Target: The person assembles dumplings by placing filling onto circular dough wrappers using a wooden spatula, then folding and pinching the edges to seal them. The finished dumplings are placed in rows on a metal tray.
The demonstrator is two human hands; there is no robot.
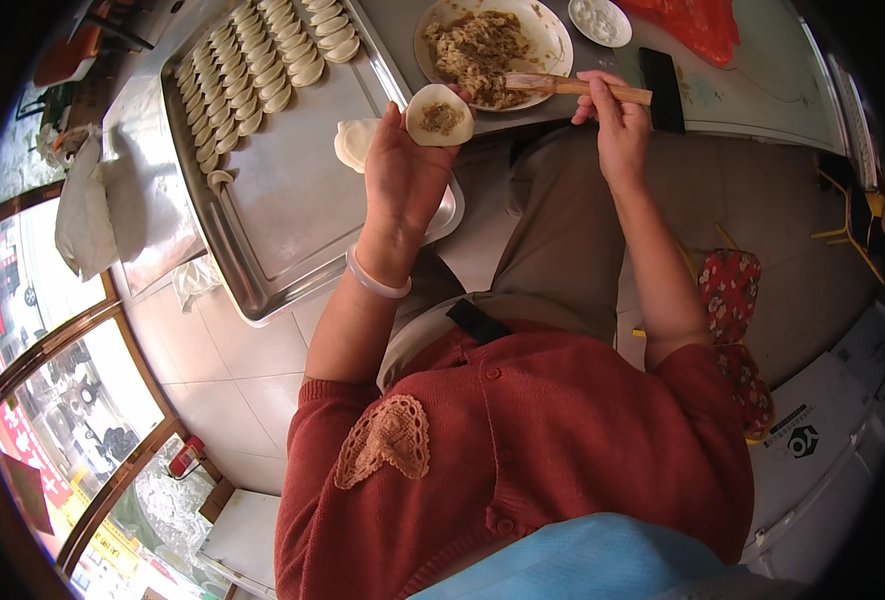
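Note:
My left hand (406, 176) holds a round dumpling wrapper (417, 133) by its far side, palm up, with a dab of minced filling (441, 118) in its middle. My right hand (618, 127) grips a flat wooden stick (551, 84), whose left end reaches over the rim of a white plate (555, 45). Minced filling (472, 49) is heaped on that plate. Just left of my left hand lie more pale wrappers (354, 144), partly hidden by it. Rows of folded dumplings (251, 71) cover the far left of a metal tray (300, 202).
Beyond the plate stands a small bowl of white powder (600, 21). A black flat object (661, 90) and a red plastic bag (686, 26) lie on the table at the right. A floral-covered seat (731, 292) is on the floor side, right of my right arm.

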